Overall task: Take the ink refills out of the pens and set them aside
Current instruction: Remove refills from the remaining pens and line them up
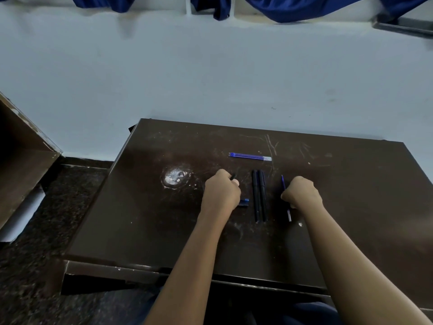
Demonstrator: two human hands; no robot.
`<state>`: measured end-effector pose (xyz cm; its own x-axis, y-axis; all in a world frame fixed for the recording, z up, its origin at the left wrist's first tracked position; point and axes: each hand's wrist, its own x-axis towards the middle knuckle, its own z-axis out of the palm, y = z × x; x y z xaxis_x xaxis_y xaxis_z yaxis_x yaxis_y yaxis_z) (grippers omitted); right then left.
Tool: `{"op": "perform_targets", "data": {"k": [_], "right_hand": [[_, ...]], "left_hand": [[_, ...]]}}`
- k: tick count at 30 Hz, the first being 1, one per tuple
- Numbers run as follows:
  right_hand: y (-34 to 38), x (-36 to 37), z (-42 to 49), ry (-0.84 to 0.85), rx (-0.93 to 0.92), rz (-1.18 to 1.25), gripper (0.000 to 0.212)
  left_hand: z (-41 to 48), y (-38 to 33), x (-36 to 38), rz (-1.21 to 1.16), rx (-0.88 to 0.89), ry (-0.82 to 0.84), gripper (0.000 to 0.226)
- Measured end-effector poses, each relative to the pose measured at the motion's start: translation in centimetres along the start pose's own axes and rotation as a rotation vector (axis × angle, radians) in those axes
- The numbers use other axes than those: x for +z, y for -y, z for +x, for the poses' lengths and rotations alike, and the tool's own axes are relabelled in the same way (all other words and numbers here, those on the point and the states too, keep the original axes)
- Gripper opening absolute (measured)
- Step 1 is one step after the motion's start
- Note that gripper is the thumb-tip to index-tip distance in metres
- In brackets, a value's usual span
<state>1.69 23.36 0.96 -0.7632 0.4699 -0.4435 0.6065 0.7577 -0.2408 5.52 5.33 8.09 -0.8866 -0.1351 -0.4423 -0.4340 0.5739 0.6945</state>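
Both bare forearms reach over the scratched dark brown table [145, 219]. Right hand [302, 192] has its fingers closed round a thin blue ink refill [289, 213]; left hand [221, 188] grips a black pen barrel [233, 176]. Between them lie two black pens [259, 195]. At 12 o'clock, three blue refills [249, 156] rest together.

— What surrounds the desk?
— A pale blue-grey wall [210, 73] rises behind the dark brown, scratched desk [145, 219], with blue curtains [304, 8] hanging along its top.
— And lower down?
— Dark speckled floor [35, 266], plus 1 brown wooden cabinet [21, 156] at the left. Light is dim and cool.
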Motion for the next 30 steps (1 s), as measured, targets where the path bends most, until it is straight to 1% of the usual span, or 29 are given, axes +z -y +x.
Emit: {"op": "perform_targets", "data": {"k": [2, 3, 4, 6, 8, 9, 11, 14, 20, 25, 27, 30], "right_hand": [[0.2, -0.3, -0.2, 0.01, -0.041, 0.043, 0.012], [0.5, -0.5, -0.2, 0.016, -0.071, 0.108, 0.013], [0.9, -0.9, -0.3, 0.025, -0.108, 0.22, 0.016], [2.1, -1.6, -1.1, 0.062, -0.198, 0.567, 0.022], [3.2, -2.1, -2.8, 0.028, -0.313, 0.887, 0.024], [3.6, -2.4, -3.8, -0.011, -0.362, 0.993, 0.022], [4.2, -2.6, -5.5, -0.056, -0.427, 1.127, 0.019], [4.9, -2.6, -6.7, -0.017, -0.47, 1.167, 0.012], [5.9, -2.0, -7.1, 0.007, -0.538, 0.993, 0.013], [6.3, -2.7, -6.6, -0.068, -0.477, 1.105, 0.014], [6.1, -2.6, -6.3, -0.059, -0.466, 1.073, 0.015], [6.2, -1.8, -6.4, 0.01, -0.494, 0.974, 0.015]], "left_hand": [[0.1, 0.0, -0.1, -0.015, 0.003, 0.002, 0.03], [0.1, 0.0, -0.2, -0.02, -0.005, 0.005, 0.03], [0.2, 0.0, -0.2, -0.016, -0.017, 0.014, 0.03], [0.4, -0.2, -0.3, -0.008, -0.035, 0.03, 0.031], [0.4, -0.2, -0.4, -0.009, -0.028, 0.024, 0.03], [0.3, -0.2, -0.4, -0.005, -0.018, 0.02, 0.03], [0.3, -0.1, -0.3, -0.01, 0.002, 0.013, 0.029], [0.3, 0.0, -0.3, -0.045, 0.021, 0.006, 0.026], [0.4, 0.1, -0.3, -0.054, 0.021, 0.012, 0.026], [0.4, 0.7, -0.5, -0.074, 0.051, -0.03, 0.025], [0.5, 0.8, -0.6, -0.068, 0.064, -0.041, 0.024], [0.6, 1.0, -0.4, -0.069, 0.078, -0.037, 0.025]]}}
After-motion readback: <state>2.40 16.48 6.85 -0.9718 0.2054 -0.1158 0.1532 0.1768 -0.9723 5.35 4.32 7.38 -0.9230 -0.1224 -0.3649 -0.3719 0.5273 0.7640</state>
